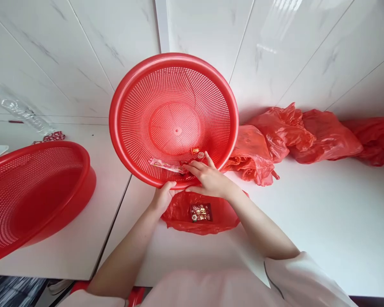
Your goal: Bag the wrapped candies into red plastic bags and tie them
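A round red mesh basket (176, 59) is tilted toward me, with a few small wrapped packets (166, 165) gathered at its lower side. My left hand (164, 197) grips the near rim from below, thumb on top. Inside the lower right of the basket, my right hand (208, 177) has its fingers spread over the packets; whether it pinches any of them is hard to see. Under the near rim lies an open red plastic bag (224, 217), holding a dark red packet with gold print (201, 212).
A second red basket (83, 179) stands at the left. Several filled red plastic bags (326, 134) line the wall at the right. A clear plastic bottle (25, 115) lies at the back left. The white table (326, 221) has a seam left of the bag.
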Demonstrator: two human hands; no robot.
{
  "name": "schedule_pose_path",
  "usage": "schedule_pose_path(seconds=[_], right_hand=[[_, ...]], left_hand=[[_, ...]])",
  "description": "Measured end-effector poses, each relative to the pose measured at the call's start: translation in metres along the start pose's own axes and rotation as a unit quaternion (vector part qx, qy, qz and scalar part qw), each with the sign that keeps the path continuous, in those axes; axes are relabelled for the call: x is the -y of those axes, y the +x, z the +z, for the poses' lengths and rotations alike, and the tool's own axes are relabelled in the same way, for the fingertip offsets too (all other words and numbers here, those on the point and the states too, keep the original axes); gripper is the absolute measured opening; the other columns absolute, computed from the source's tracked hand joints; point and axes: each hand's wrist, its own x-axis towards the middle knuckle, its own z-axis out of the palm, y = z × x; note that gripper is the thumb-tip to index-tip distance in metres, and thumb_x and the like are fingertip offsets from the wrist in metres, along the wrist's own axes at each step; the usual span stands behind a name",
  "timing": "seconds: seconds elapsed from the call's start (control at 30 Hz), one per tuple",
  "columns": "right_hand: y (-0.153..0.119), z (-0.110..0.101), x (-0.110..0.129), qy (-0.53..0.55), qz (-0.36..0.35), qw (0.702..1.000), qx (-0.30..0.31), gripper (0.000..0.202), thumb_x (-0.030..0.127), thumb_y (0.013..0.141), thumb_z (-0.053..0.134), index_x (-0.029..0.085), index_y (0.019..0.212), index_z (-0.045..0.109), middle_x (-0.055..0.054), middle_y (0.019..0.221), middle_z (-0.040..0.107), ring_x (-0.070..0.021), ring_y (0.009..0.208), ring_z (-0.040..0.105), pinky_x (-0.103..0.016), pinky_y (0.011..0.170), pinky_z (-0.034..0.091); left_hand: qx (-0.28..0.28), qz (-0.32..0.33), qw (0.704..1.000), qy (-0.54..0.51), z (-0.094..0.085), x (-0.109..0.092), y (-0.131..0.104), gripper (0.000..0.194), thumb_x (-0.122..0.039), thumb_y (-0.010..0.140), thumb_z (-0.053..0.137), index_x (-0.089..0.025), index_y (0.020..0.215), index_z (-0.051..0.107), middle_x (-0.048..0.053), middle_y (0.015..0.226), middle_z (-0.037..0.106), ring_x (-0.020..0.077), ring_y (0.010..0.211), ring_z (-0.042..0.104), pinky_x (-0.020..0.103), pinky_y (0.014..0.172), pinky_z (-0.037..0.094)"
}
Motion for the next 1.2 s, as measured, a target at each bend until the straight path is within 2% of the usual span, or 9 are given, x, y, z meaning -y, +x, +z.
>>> schedule_pose_path(seconds=[0.17,0.27,0.33,0.47,0.63,0.8,0.97,1.1,1.2], right_hand=[[-0.003,-0.013,0.002,0.162,0.014,0.986,-0.025,0.034,0.023,0.091,0.057,0.02,0.124,0.063,-0.01,0.118,0.065,-0.0211,0.107,0.063,-0.041,0.097,0.049],[-0.005,-0.016,0.003,0.33,0.103,0.937,-0.052,0.029,0.033,0.09,0.061,0.017,0.113,0.068,-0.006,0.096,0.071,-0.0184,0.084,0.066,-0.032,0.077,0.053],[-0.006,-0.019,0.003,0.431,0.138,0.891,-0.028,0.032,0.04,0.09,0.061,0.014,0.106,0.069,-0.003,0.084,0.07,-0.016,0.073,0.064,-0.029,0.069,0.052],[-0.007,-0.026,0.0,0.51,0.152,0.846,0.014,0.037,0.041,0.091,0.058,0.017,0.117,0.068,-0.004,0.097,0.072,-0.0169,0.082,0.066,-0.031,0.073,0.054],[-0.007,-0.033,0.0,0.478,0.156,0.864,0.004,0.036,0.031,0.092,0.055,0.02,0.125,0.065,-0.004,0.121,0.069,-0.0209,0.109,0.064,-0.037,0.095,0.05],[-0.009,-0.036,0.002,0.443,0.17,0.88,0.025,0.032,0.023,0.092,0.05,0.018,0.121,0.062,-0.005,0.109,0.072,-0.0181,0.092,0.068,-0.034,0.081,0.055],[-0.013,-0.035,0.006,0.365,0.092,0.918,0.123,0.024,0.02,0.092,0.05,0.021,0.112,0.065,-0.003,0.102,0.073,-0.016,0.09,0.069,-0.031,0.084,0.054],[-0.005,-0.022,0.014,0.27,0.079,0.959,-0.008,0.022,0.02,0.095,0.047,0.018,0.107,0.065,-0.005,0.102,0.071,-0.0165,0.094,0.067,-0.031,0.088,0.051],[0.006,-0.007,0.017,0.21,0.064,0.972,-0.083,0.027,0.02,0.096,0.048,0.016,0.12,0.059,-0.01,0.116,0.066,-0.0193,0.108,0.062,-0.034,0.097,0.048]], left_hand=[[-0.018,0.003,1.0,0.003,-0.001,-0.006,0.004,0.031,-0.023,0.075,0.06,-0.01,0.102,0.07,0.012,0.108,0.074,0.0321,0.108,0.067,0.049,0.099,0.05],[-0.042,-0.031,0.999,0.012,-0.001,-0.009,0.004,0.025,-0.026,0.074,0.061,-0.009,0.089,0.071,0.014,0.098,0.075,0.0348,0.103,0.068,0.054,0.097,0.051],[-0.053,-0.041,0.998,0.013,0.0,-0.011,0.003,0.024,-0.027,0.073,0.062,-0.01,0.086,0.071,0.014,0.096,0.075,0.0359,0.104,0.068,0.055,0.096,0.051],[-0.055,-0.029,0.998,0.011,0.003,-0.013,0.002,0.026,-0.026,0.071,0.063,-0.011,0.09,0.071,0.013,0.097,0.075,0.0357,0.105,0.067,0.055,0.097,0.05],[-0.049,-0.038,0.998,0.019,-0.003,-0.009,0.003,0.029,-0.028,0.072,0.063,-0.008,0.091,0.072,0.015,0.096,0.075,0.0358,0.1,0.069,0.053,0.096,0.051],[-0.026,-0.041,0.999,0.019,-0.009,-0.005,0.005,0.032,-0.028,0.077,0.06,-0.008,0.098,0.071,0.015,0.1,0.075,0.0339,0.1,0.07,0.051,0.094,0.052],[-0.012,0.013,1.0,0.025,-0.006,-0.006,0.006,0.031,-0.023,0.076,0.062,-0.011,0.103,0.07,0.012,0.11,0.073,0.0317,0.109,0.066,0.047,0.097,0.051],[-0.002,0.017,1.0,0.019,0.007,-0.002,0.0,0.034,-0.022,0.078,0.062,-0.014,0.11,0.068,0.011,0.115,0.072,0.0314,0.115,0.063,0.047,0.099,0.049],[-0.016,0.03,0.999,0.04,0.012,0.01,-0.007,0.039,-0.023,0.08,0.062,-0.019,0.118,0.065,0.008,0.121,0.069,0.0298,0.119,0.061,0.045,0.1,0.048]])
